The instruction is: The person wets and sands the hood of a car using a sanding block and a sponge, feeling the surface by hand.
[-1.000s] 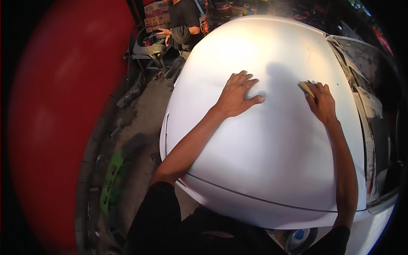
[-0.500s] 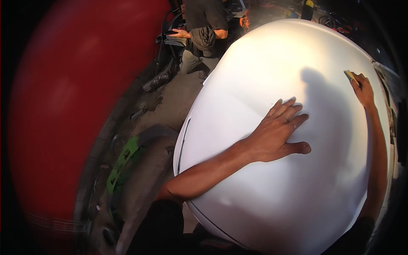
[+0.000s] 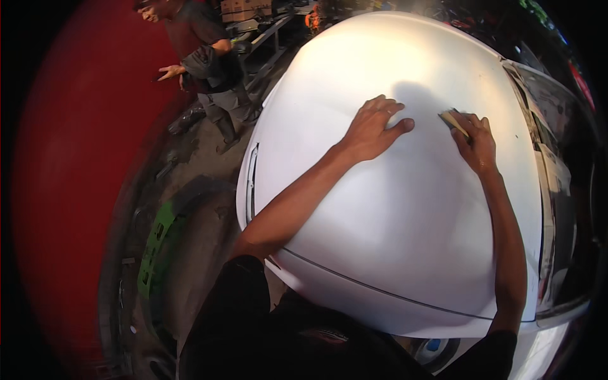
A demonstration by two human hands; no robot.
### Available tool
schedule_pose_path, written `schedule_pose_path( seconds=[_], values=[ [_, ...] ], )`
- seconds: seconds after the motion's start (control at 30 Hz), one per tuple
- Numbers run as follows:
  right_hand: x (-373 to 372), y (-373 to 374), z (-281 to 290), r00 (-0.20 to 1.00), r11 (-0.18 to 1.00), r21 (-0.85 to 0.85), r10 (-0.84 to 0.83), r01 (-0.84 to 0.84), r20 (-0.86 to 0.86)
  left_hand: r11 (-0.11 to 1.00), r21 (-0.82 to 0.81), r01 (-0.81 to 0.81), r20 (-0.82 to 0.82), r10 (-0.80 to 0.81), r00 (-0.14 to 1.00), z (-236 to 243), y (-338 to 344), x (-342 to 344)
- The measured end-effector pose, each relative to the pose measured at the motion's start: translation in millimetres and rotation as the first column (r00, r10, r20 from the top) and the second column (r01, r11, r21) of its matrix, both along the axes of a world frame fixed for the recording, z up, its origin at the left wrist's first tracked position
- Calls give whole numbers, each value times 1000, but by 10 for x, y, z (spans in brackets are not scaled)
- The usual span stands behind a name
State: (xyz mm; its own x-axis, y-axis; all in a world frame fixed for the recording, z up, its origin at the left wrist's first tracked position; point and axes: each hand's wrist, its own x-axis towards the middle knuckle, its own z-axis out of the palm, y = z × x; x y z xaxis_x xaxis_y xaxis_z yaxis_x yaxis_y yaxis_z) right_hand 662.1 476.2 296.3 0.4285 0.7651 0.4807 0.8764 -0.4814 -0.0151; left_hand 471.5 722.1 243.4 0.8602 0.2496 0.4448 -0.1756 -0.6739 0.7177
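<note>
A white car hood [image 3: 386, 209] fills the middle of the head view. My left hand [image 3: 373, 130] rests on it palm down, fingers apart and nothing held. To its right, my right hand [image 3: 475, 142] grips a yellowish pad [image 3: 454, 123] against the hood's surface, fingers curled round it. Both bare forearms reach up from black sleeves at the lower edge. A soft shadow lies on the hood beyond my hands.
A co-worker [image 3: 206, 63] stands left of the hood's far end, one hand held out. A red panel [image 3: 69, 177] fills the left side, with a green part [image 3: 155, 247] on the floor beside it. Newspaper sheets [image 3: 551, 209] cover the windscreen area right of the hood.
The view swung and came back. My right hand with the pad has moved left from near the hood's right edge. The co-worker has moved left and stands with a hand extended.
</note>
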Motion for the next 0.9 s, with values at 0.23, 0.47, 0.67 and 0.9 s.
schedule_pose_path(
  seconds=[0.23,0.47,0.67,0.9],
  values=[
    [-805,-364,161,964,975,-154,121,-160,-236,998,4,-62,11,61,998,-37,121,-186],
    [1345,377,91,998,985,-159,61,-61,-4,998,32,46,84,-48,995,28,-72,-225],
    [2725,1508,183,905,906,-31,-424,423,-34,993,113,-29,-57,36,998,81,60,-343],
    [1602,905,-126,957,954,-72,-291,290,5,988,142,-60,-87,73,994,54,22,-209]
  ],
)
